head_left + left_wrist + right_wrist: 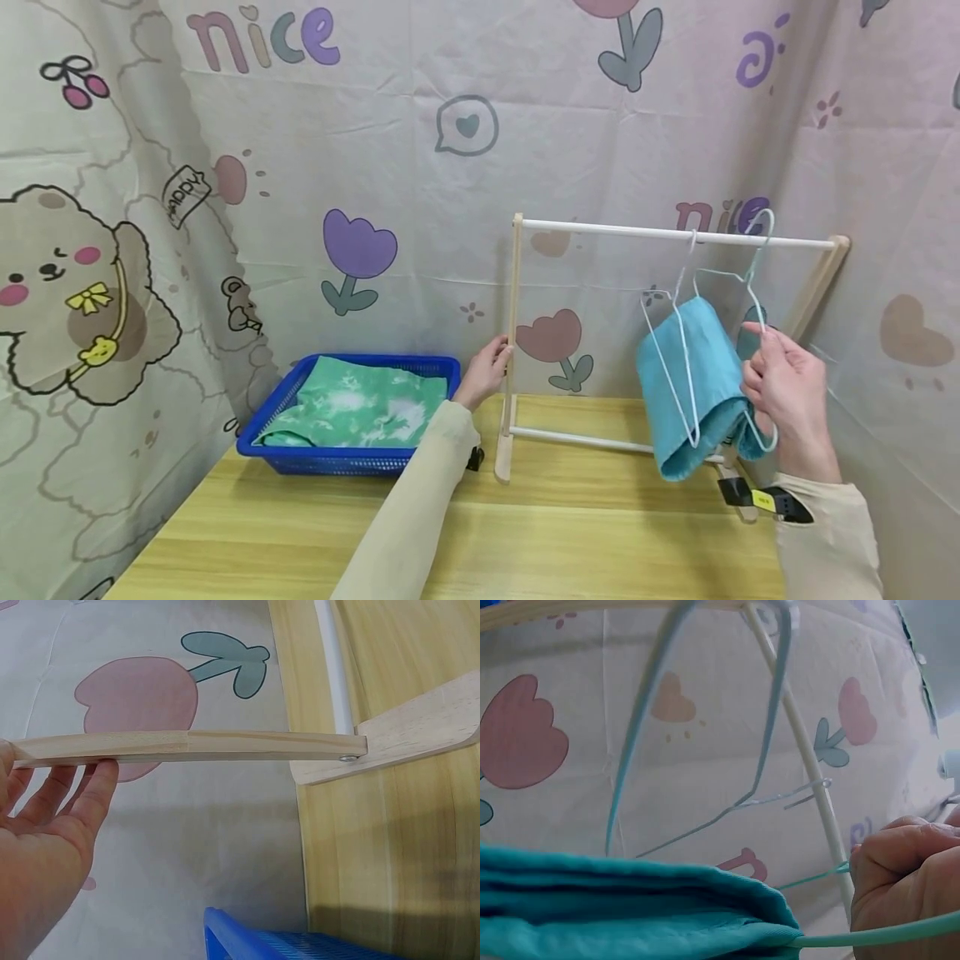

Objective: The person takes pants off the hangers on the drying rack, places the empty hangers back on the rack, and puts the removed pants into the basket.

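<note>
My left hand [486, 371] holds the left wooden post of a small clothes rack [514, 292], its fingers [96, 796] passing behind the post in the left wrist view. At the rack's right end, my right hand [791, 390] grips the side of a pale green hanger [751, 277]. A folded teal cloth garment [716, 346] drapes over that hanger. The hook is at the top rail; I cannot tell whether it rests on it. Beside it, a white hanger [686, 350] hangs from the rail, overlapping the garment in the head view.
A blue plastic basket [337, 454] stands on the wooden table [525, 542] left of the rack, holding a green tie-dye garment [367, 400]. A lower white bar [577, 439] joins the rack's feet. Printed curtain [420, 183] surrounds the table at the back and sides.
</note>
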`<control>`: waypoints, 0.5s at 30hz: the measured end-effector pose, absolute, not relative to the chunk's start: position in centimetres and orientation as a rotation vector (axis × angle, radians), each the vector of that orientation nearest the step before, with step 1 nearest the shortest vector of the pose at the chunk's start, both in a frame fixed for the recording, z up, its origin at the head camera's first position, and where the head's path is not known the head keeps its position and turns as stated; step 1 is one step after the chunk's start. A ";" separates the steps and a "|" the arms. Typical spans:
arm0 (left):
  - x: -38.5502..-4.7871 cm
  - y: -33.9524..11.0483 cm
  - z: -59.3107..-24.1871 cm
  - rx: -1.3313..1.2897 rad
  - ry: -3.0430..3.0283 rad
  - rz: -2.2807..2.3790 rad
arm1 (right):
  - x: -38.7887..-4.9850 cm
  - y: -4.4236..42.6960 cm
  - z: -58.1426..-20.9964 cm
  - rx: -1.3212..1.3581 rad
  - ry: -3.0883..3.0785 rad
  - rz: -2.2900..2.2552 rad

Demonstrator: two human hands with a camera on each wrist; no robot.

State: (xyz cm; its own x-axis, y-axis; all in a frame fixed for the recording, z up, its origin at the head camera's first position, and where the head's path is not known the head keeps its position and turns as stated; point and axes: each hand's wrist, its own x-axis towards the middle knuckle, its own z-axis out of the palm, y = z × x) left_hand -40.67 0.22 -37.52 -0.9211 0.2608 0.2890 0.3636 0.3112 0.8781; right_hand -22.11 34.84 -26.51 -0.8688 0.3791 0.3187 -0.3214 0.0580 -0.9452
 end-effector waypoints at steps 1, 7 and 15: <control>-40.7 0.2 -37.5 -0.592 -2.463 -1.689 | -22.1 34.8 -26.5 -0.060 -1.866 1.845; -40.8 0.2 -37.5 -0.617 -2.460 -1.638 | -22.1 34.5 -27.0 -0.072 -1.885 1.864; -40.7 0.1 -37.6 -0.606 -2.467 -1.635 | -22.2 34.1 -27.3 0.010 -1.818 1.865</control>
State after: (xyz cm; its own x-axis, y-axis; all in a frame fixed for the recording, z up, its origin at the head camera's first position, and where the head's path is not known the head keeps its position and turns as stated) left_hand -40.71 0.06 -37.57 -0.9124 0.2613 0.3150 0.3919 0.3361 0.8564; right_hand -22.16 34.11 -27.32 -0.8592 0.3615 0.3620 -0.3712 0.0464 -0.9274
